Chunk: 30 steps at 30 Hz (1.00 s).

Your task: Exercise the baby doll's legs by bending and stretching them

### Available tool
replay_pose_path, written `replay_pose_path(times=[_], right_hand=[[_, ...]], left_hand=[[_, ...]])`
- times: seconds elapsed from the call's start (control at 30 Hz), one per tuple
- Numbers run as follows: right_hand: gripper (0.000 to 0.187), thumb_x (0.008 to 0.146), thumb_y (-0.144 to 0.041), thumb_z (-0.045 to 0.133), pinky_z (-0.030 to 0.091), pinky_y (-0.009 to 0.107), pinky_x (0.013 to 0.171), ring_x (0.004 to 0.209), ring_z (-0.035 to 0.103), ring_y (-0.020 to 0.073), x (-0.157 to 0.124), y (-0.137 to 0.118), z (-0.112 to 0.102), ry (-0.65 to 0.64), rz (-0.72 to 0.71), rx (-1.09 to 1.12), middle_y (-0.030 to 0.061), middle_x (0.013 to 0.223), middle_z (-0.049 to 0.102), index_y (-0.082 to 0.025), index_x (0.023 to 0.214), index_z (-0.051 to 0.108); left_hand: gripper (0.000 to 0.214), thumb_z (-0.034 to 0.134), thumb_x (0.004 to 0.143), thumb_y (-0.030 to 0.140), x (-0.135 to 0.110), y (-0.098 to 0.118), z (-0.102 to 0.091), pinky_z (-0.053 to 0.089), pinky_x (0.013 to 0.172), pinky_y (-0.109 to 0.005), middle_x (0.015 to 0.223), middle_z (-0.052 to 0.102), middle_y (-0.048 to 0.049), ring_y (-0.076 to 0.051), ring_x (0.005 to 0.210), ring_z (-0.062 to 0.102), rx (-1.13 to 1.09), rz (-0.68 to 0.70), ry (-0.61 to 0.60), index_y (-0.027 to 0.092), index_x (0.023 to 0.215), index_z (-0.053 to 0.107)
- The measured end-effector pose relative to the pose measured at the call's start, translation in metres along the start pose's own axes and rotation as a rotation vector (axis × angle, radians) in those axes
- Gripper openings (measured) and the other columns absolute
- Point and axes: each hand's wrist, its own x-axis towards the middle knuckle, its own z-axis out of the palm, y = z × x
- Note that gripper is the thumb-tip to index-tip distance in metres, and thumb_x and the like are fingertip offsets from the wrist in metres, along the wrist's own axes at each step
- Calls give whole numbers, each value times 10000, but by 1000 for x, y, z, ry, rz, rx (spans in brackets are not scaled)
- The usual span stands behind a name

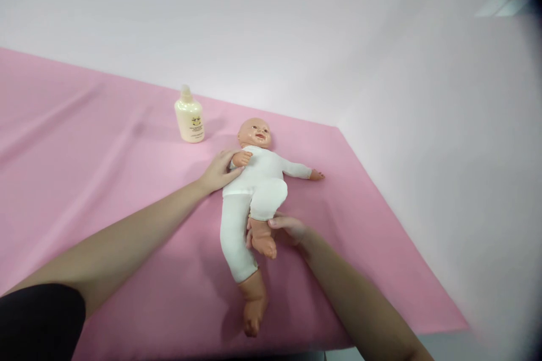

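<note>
Pink cloth [84,152] ran right across the bench [376,242] in the head view, and there, out in the middle of it, lay the doll [265,168], flat on its back in a white suit! Its long axis pointed almost straight away from the person, head [254,132] at the far end, feet at the near edge. Both hands were on it. Up by the chest, the left hand [217,172] had its grip curled around the doll's arm on that side, thumb pressed along the torso, some fingers hidden behind the sleeve. Lower down came the right hand [290,228], reaching in from the other flank, its grip closed around the ankle of the bent leg [269,200], thumb on the near side and fingertips peeping out beyond. So here was the key relation: the doll lay between the two hands, the left nearer the head, the right nearer the feet, and the bent knee rose just above the right grip. Beside it, the straight leg [237,231] stretched free toward the person, touched by neither hand. And the cream bottle [189,121]? It stood upright to the left of the doll's head, beyond the left hand, untouched.
</note>
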Motion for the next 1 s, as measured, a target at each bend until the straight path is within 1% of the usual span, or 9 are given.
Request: replay_pose_path(times=[0.2, 0.3, 0.47, 0.67, 0.87, 1.0], right_hand=[[651, 729, -638, 837, 579, 385, 877, 847, 753, 244, -1, 2, -2, -6, 7, 7, 135, 937, 812, -138, 1110, 669], [668, 713, -651, 842, 579, 390, 871, 851, 748, 254, 0, 4, -4, -7, 6, 16, 143, 935, 810, -136, 1102, 669], [672, 705, -673, 834, 584, 401, 876, 850, 738, 261, 1, 6, -6, -1, 9, 2, 138, 934, 804, -150, 1095, 671], [694, 690, -705, 824, 584, 406, 858, 832, 725, 261, 1, 5, -5, -4, 15, -24, 133, 902, 790, -156, 1083, 662], [702, 699, -704, 817, 575, 445, 908, 884, 714, 283, 0, 6, -6, 14, 33, -41, 146, 931, 779, -149, 1099, 663], [699, 700, -703, 820, 580, 427, 899, 869, 722, 275, 0, 4, -4, 16, 34, -40, 141, 924, 785, -149, 1097, 666]], left_hand=[[458, 619, 955, 445, 1, 1, 0, 512, 1112, -532, 1321, 751, -132, -337, 1208, 671, 9, -18, -16, 209, 1346, 656], [451, 624, 954, 441, 0, 2, -1, 515, 1108, -531, 1313, 753, -127, -338, 1205, 670, 11, -20, -12, 218, 1345, 654], [475, 610, 956, 457, 0, 1, -1, 510, 1117, -537, 1321, 749, -134, -341, 1218, 669, 4, -17, -16, 200, 1353, 653], [465, 614, 945, 437, 1, 2, 0, 510, 1110, -537, 1327, 755, -134, -341, 1215, 669, 7, -29, -13, 204, 1345, 652], [475, 607, 946, 443, 1, 2, 0, 503, 1129, -537, 1340, 748, -133, -339, 1230, 665, 1, -36, -15, 197, 1349, 654], [485, 608, 942, 451, 0, 0, 1, 506, 1121, -539, 1334, 747, -137, -340, 1224, 666, 3, -33, -6, 190, 1348, 653]])
